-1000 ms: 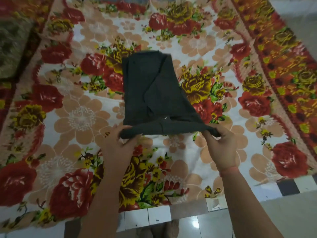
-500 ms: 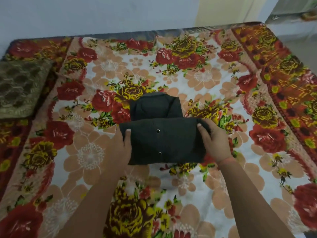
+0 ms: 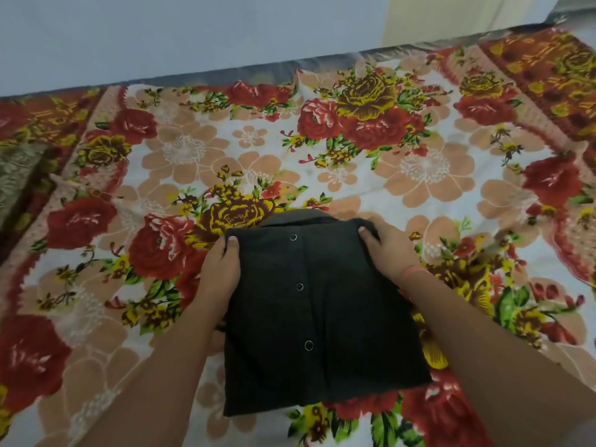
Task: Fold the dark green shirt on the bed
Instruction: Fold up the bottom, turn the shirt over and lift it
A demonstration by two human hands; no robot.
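Note:
The dark green shirt (image 3: pixel 322 317) lies on the bed as a compact folded rectangle, button placket up with three snap buttons showing down its middle. Its collar peeks out at the far edge. My left hand (image 3: pixel 221 269) grips the far left corner, thumb on top and fingers under the cloth. At the far right corner my right hand (image 3: pixel 387 246) holds the fabric the same way. Both forearms run along the shirt's sides.
The bed carries a flowered sheet (image 3: pixel 419 175) in red, yellow and peach. An olive patterned cushion (image 3: pixel 16 175) sits at the left edge. A pale wall (image 3: pixel 161 33) runs along the far side of the bed.
The near folded edge was lifted and carried away from me over the rest of the shirt. The fold now covers almost all of it, and both hands sit at the far corners.

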